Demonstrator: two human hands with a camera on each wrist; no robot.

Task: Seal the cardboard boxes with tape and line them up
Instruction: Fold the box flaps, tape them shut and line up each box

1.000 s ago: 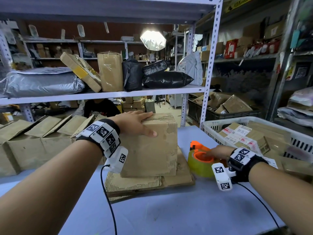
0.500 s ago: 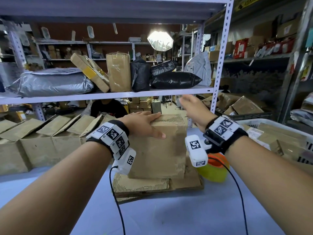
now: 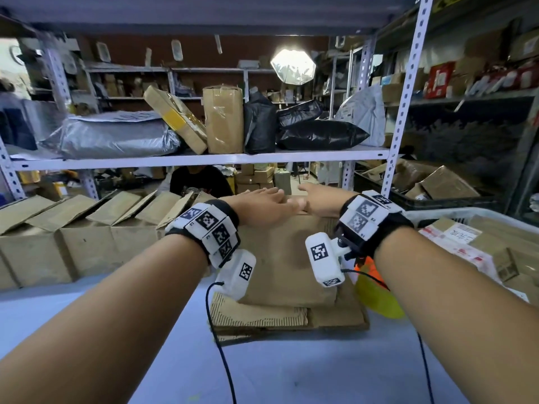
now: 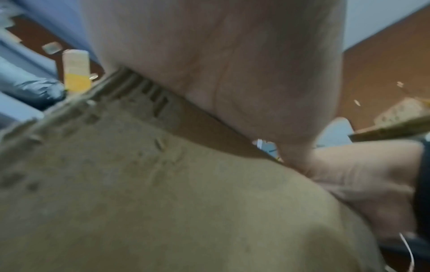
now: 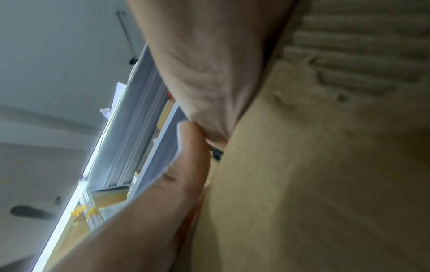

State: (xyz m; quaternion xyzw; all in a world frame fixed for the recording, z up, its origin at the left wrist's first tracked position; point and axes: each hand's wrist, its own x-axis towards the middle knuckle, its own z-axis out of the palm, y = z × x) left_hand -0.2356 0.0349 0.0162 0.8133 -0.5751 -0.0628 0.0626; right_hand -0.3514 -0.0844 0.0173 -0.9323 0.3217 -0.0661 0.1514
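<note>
Since 1 second ago the right hand point(image 3: 316, 203) has left the tape dispenser point(image 3: 376, 290) and joined the left hand point(image 3: 262, 206) flat on top of the cardboard box point(image 3: 288, 258), which stands on flattened cardboard point(image 3: 262, 316) on the surface point(image 3: 291, 374). From the left wrist, its palm point(image 4: 232, 73) presses the box's top edge point(image 4: 144, 95), fingers straight. From the right wrist, the palm point(image 5: 209, 64) lies against the box point(image 5: 325, 165), fingers hidden.
</note>
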